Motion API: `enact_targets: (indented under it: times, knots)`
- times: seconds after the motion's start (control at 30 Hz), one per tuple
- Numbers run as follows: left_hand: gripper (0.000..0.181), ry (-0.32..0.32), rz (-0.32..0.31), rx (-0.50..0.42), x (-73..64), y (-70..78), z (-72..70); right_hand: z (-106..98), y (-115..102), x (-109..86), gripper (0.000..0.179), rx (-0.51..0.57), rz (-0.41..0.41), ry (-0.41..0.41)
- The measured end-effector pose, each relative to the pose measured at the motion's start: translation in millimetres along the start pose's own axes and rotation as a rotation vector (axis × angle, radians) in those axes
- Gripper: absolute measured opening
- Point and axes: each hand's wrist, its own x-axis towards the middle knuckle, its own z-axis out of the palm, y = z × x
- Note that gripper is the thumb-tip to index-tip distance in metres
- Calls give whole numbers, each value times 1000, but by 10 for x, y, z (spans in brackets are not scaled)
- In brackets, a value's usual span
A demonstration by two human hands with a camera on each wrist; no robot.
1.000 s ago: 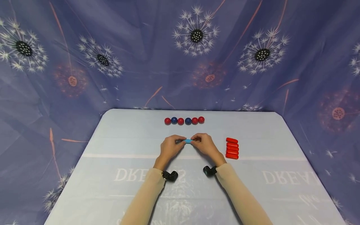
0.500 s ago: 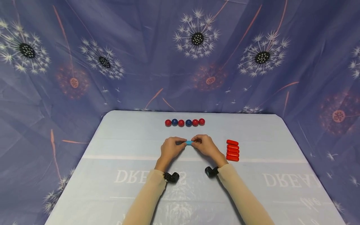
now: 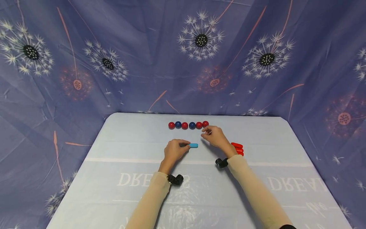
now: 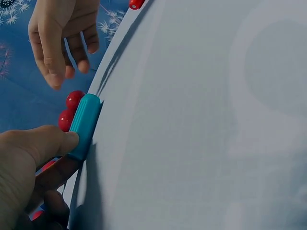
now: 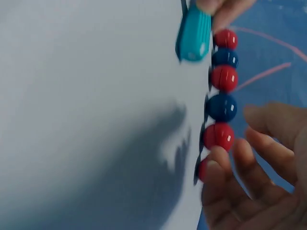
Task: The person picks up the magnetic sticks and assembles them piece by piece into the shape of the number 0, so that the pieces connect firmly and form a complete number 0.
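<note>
My left hand [image 3: 173,152] pinches one end of a short light-blue ribbed cylinder [image 3: 194,145] between thumb and fingers, low over the table. In the left wrist view the blue cylinder [image 4: 86,125] points away from the thumb. My right hand [image 3: 216,137] holds nothing. Its loosely bent fingers hover just in front of the right end of a row of shiny red and dark-blue balls [image 3: 185,126]. Seen from the right wrist, the fingers of the right hand [image 5: 268,167] partly cover the nearest red balls.
Several red rods [image 3: 237,145] lie stacked side by side right of centre, partly hidden behind my right forearm. A pale cloth with printed letters covers the table [image 3: 125,146]. Behind it hangs a purple-blue dandelion curtain [image 3: 137,63].
My right hand has let go of the blue cylinder and moved away to the right and toward the balls. The left hand keeps its pinch in nearly the same place.
</note>
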Motion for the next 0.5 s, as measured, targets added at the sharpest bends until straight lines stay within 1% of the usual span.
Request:
enact_targets:
  times: [0.1, 0.17, 0.3, 0.5]
  knots:
    - [14, -4, -5, 0, 1, -5, -1, -72, 46, 74, 26, 8, 37, 67]
    - [15, -7, -6, 7, 0, -11, 0, -106, 77, 119, 27, 7, 61, 86]
    - [15, -3, 0, 20, -2, -15, 1, -142, 126, 199, 33, 4, 93, 93]
    - [16, 3, 6, 19, -5, -10, 0, -123, 176, 303, 47, 6, 105, 88]
